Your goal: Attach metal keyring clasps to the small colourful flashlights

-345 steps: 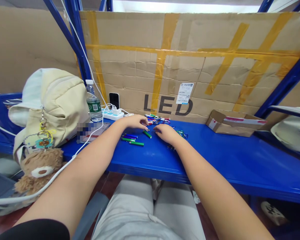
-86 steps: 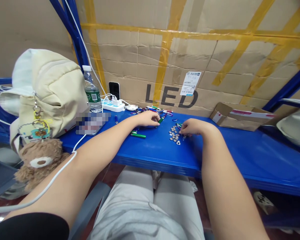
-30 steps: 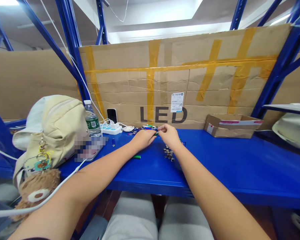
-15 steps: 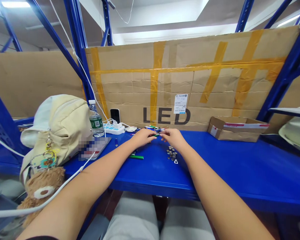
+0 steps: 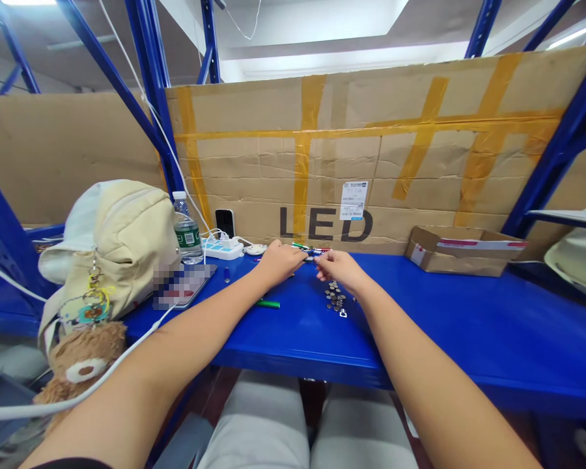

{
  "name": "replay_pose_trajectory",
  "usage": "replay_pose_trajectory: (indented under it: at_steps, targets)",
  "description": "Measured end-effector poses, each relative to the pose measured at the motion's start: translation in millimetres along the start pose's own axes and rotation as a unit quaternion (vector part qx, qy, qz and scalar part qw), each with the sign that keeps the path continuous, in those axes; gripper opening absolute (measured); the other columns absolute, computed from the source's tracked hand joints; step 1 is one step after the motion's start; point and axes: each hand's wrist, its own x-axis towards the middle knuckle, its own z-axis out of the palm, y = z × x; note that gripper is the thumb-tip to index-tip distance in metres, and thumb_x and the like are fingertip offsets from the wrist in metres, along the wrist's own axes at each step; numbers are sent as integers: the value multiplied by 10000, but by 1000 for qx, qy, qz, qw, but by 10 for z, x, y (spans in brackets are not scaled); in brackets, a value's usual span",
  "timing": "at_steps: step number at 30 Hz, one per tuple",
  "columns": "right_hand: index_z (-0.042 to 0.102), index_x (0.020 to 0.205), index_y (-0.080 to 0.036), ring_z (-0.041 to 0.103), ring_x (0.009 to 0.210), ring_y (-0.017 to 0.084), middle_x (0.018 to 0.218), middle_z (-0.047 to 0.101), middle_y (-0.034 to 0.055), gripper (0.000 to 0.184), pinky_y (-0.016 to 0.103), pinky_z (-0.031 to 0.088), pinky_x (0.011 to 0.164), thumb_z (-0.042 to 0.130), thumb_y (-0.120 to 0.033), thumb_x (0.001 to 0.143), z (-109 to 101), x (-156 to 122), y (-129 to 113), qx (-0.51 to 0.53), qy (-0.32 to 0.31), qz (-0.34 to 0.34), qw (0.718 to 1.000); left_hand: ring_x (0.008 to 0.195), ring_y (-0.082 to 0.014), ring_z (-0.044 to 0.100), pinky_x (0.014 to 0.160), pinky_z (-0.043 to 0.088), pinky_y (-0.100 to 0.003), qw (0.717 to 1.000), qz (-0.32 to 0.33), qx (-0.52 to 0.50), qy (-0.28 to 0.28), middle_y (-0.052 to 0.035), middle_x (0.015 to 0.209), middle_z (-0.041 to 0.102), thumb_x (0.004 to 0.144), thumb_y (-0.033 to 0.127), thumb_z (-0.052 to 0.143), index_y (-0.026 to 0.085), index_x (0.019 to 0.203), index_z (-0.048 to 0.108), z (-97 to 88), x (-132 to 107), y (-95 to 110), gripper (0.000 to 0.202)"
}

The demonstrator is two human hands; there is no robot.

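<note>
My left hand (image 5: 282, 263) is palm down over the far middle of the table, its fingers drawn together beside the pens. What lies under its fingertips is hidden. Close by on the right, my right hand (image 5: 340, 268) is curled in a pinch, with something too small to make out at its fingertips. Beyond both hands lies a loose group of coloured pens (image 5: 300, 247). Small round silvery pieces (image 5: 333, 294) are heaped below my right hand. A green tube (image 5: 269, 304) lies near my left wrist, partly covered by the forearm.
A cardboard tray (image 5: 463, 257) stands at the back right of the blue table (image 5: 449, 326). On the left are a cream bag (image 5: 131, 241), a water bottle (image 5: 187, 231), a white power strip (image 5: 222, 247) and a small blue cylinder (image 5: 227, 274). A white cable (image 5: 117, 370) crosses my left arm.
The green stick seen between my fingertips half a second ago no longer shows there. My left hand has turned flatter and its fingers point further right. My right fingers have curled in more.
</note>
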Motion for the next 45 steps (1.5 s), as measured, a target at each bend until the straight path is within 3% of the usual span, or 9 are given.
replay_pose_trajectory:
  at_steps: [4, 8, 11, 14, 20, 25, 33, 38, 45]
  targets:
    - [615, 852, -155, 661, 694, 160, 812, 701, 76, 153, 243, 493, 619, 566, -299, 857, -121, 32, 5, -175, 71, -39, 981, 966, -207, 641, 728, 420, -281, 990, -101, -91, -34, -35, 1082, 699, 907, 340, 478, 237, 1082, 624, 5, 34, 32, 250]
    - [671, 1013, -133, 637, 988, 234, 1041, 701, 127, 252, 282, 466, 781, 590, -282, 827, -421, 43, 88, -373, 142, 5, 917, 900, -218, 646, 743, 463, -291, 979, -142, -139, -48, -56, 1013, 700, 893, 343, 480, 210, 1102, 606, 25, 26, -47, 278]
    - [716, 887, -134, 661, 887, 234, 963, 719, 132, 184, 286, 463, 712, 621, -260, 793, -637, 16, 162, -442, 86, 91, 888, 889, -216, 639, 763, 475, -299, 975, -150, -158, -50, -67, 1005, 692, 888, 359, 490, 194, 1126, 594, 45, 13, -121, 308]
    - [718, 710, -166, 655, 701, 196, 808, 726, 100, 129, 272, 448, 611, 689, -291, 731, -716, 9, 232, -443, 18, 110, 889, 877, -215, 634, 770, 471, -304, 974, -137, -172, -55, -69, 982, 690, 883, 356, 488, 188, 1113, 602, 44, 14, -133, 307]
    - [691, 589, -196, 541, 476, 115, 563, 649, 18, 75, 224, 376, 478, 747, -224, 630, -614, 100, 355, -457, 47, 32, 888, 847, -210, 625, 753, 455, -293, 973, -113, -191, -71, -62, 937, 690, 855, 315, 502, 192, 1050, 612, 2, 18, -79, 255]
    - [626, 546, -168, 527, 494, 117, 544, 624, 27, 186, 231, 354, 494, 633, -203, 729, -513, 42, 211, -412, 41, -10, 910, 792, -196, 602, 714, 439, -286, 961, -125, -240, -66, -53, 879, 665, 832, 263, 474, 179, 913, 586, 20, 27, -67, 161]
    - [630, 784, -160, 576, 727, 141, 792, 675, 32, 90, 239, 410, 666, 560, -216, 796, -113, -49, -35, -283, 26, -203, 937, 578, -132, 499, 564, 385, -246, 867, -243, -424, -95, 19, 621, 520, 902, 437, 390, 174, 760, 490, 99, 81, 5, 315]
    - [598, 1001, -150, 587, 765, 151, 898, 670, 64, 201, 251, 426, 674, 586, -230, 818, -19, -36, 18, -285, 2, -211, 935, 619, -129, 483, 603, 360, -243, 906, -173, -375, -91, 29, 613, 504, 898, 415, 426, 178, 698, 459, 83, 71, 4, 312]
    - [612, 952, -174, 622, 867, 207, 1024, 684, 120, 224, 288, 439, 732, 411, -267, 925, 67, 3, 83, -384, -60, -196, 900, 747, -155, 516, 715, 393, -263, 935, -123, -323, -77, -3, 728, 567, 896, 396, 450, 166, 737, 511, 43, 79, 52, 286]
